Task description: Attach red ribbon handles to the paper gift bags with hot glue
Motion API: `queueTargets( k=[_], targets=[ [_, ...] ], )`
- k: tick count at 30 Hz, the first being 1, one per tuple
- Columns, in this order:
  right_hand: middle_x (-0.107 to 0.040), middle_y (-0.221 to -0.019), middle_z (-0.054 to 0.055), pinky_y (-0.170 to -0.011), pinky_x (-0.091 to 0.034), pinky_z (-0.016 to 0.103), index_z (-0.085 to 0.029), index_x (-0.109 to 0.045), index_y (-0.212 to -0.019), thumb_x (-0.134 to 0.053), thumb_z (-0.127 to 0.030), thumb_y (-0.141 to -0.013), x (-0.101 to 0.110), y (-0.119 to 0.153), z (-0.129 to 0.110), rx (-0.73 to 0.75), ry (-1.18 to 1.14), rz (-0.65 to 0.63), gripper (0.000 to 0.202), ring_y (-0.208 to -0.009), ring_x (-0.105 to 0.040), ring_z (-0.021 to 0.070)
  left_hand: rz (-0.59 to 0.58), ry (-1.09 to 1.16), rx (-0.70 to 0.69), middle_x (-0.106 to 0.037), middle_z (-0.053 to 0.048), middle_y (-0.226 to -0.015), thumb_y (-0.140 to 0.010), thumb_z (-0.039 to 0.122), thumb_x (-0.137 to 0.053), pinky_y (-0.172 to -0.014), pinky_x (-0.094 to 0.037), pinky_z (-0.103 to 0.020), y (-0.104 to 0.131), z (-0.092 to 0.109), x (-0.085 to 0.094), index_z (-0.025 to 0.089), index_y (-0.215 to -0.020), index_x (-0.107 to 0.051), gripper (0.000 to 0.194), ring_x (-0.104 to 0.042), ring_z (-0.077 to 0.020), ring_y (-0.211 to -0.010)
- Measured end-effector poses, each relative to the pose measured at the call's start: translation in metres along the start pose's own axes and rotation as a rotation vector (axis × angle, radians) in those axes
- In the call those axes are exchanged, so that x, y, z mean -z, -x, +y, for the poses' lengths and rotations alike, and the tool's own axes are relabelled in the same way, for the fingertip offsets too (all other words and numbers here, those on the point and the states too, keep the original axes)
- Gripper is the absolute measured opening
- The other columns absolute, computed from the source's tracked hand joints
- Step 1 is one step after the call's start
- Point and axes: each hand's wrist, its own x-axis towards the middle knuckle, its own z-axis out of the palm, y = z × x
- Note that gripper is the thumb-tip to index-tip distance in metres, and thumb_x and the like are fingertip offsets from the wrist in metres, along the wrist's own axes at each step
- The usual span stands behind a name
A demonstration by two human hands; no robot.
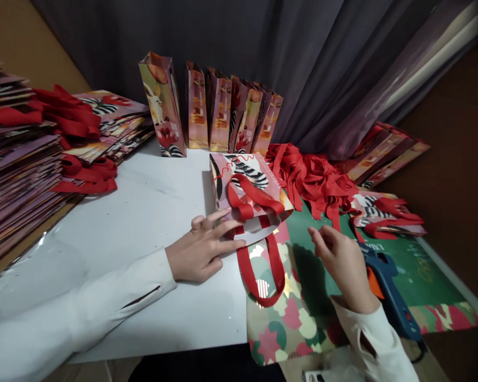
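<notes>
Wht long sleeves [83, 313], slit nr cuffs [163, 270]; dk clothing [207, 365] @ lap.

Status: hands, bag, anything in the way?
Left hand touching bag at open end. Right hand raised, fingers curled, contents unclear. Possible snag: blue glue gun beside right hand.

Pink zebra-print bag [252, 172], centre: stiff printed paper, smooth, low sheen. Its red ribbon handles [278, 265]: flat woven-looking cloth, soft satin sheen. Red ribbon heap [314, 175], right: same look, creased. Upright multicoloured bags [220, 114], far: smooth printed paper. Tall stack of flat printed bags [19, 175], left: paper, layered edges. White tabletop [131, 212]: smooth, semi-gloss, light scuffs. Green patterned sheet [302, 318], near right: smooth, paper-like, shiny gold patches. Dark-blue glue gun [394, 294], right: hard plastic, orange plastic trigger [375, 283]. Grey curtain [231, 32], far: matt folded cloth. White sleeves [119, 297]: matt cloth.
</notes>
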Motion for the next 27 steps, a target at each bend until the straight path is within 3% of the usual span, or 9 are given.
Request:
queueTargets(
  k=[2,4,6,8,12,22,27],
  targets=[
    [-0.069,-0.066,0.007,-0.058,-0.044,0.03,-0.02,-0.067,-0.089,-0.038,-0.045,-0.097,-0.003,0.006,0.005,0.01,0.08,0.027,0.039,-0.06,-0.064,0.022,0.007,-0.001,0.001,-0.045,-0.003,-0.139,-0.071,0.017,-0.052,-0.09,-0.026,-0.043,0.0,0.0,0.0,0.037,-0.127,-0.058,0.06,-0.025,-0.0383,-0.135],
    [-0.073,-0.094,0.013,-0.072,-0.051,0.036,-0.018,-0.063,-0.114,-0.035,-0.038,-0.098,-0.01,0.015,0.001,0.168,0.053,0.029,0.038,-0.083,-0.068,0.0254,0.011,-0.003,0.002,-0.044,-0.004,-0.139,-0.071,0.017,-0.052,-0.089,-0.026,-0.043,0.0,0.0,-0.001,0.037,-0.127,-0.058,0.059,-0.025,-0.0382,-0.135],
    [-0.065,-0.124,0.014,-0.092,-0.049,0.042,-0.017,-0.055,-0.13,-0.036,-0.032,-0.098,-0.018,0.027,-0.008,0.374,-0.011,-0.005,0.04,-0.11,-0.062,0.0263,0.01,-0.011,-0.002,-0.043,-0.004,-0.139,-0.072,0.017,-0.052,-0.089,-0.027,-0.043,0.0,0.0,0.0,0.036,-0.127,-0.058,0.059,-0.024,-0.0381,-0.135],
    [-0.056,-0.138,0.012,-0.102,-0.046,0.045,-0.018,-0.051,-0.136,-0.038,-0.03,-0.098,-0.026,0.039,-0.017,0.508,-0.042,-0.088,0.042,-0.126,-0.053,0.0257,0.002,-0.024,-0.007,-0.043,-0.005,-0.139,-0.072,0.017,-0.051,-0.087,-0.027,-0.042,-0.001,0.001,0.001,0.036,-0.127,-0.058,0.059,-0.023,-0.0381,-0.136],
    [-0.052,-0.142,0.01,-0.105,-0.046,0.048,-0.018,-0.047,-0.14,-0.04,-0.025,-0.097,-0.034,0.052,-0.022,0.562,-0.065,-0.208,0.044,-0.131,-0.048,0.0244,-0.001,-0.039,-0.008,-0.044,-0.006,-0.138,-0.072,0.017,-0.05,-0.087,-0.027,-0.043,-0.001,0.001,0.002,0.035,-0.126,-0.058,0.058,-0.024,-0.0384,-0.135],
    [-0.053,-0.14,0.01,-0.107,-0.044,0.051,-0.022,-0.051,-0.138,-0.04,-0.021,-0.097,-0.031,0.052,-0.015,0.548,-0.122,-0.216,0.042,-0.13,-0.051,0.0239,0.022,-0.032,-0.022,-0.045,-0.005,-0.137,-0.071,0.018,-0.05,-0.09,-0.023,-0.043,-0.001,-0.003,-0.003,0.039,-0.13,-0.055,0.064,-0.028,-0.0377,-0.13],
    [-0.049,-0.144,0.009,-0.109,-0.04,0.051,-0.021,-0.051,-0.137,-0.036,-0.023,-0.099,-0.034,0.052,-0.011,0.522,-0.116,-0.28,0.041,-0.133,-0.047,0.0226,0.022,-0.045,-0.029,-0.045,-0.005,-0.138,-0.071,0.017,-0.05,-0.089,-0.025,-0.043,0.0,-0.002,-0.002,0.039,-0.132,-0.054,0.065,-0.027,-0.0382,-0.132]
  ],
)
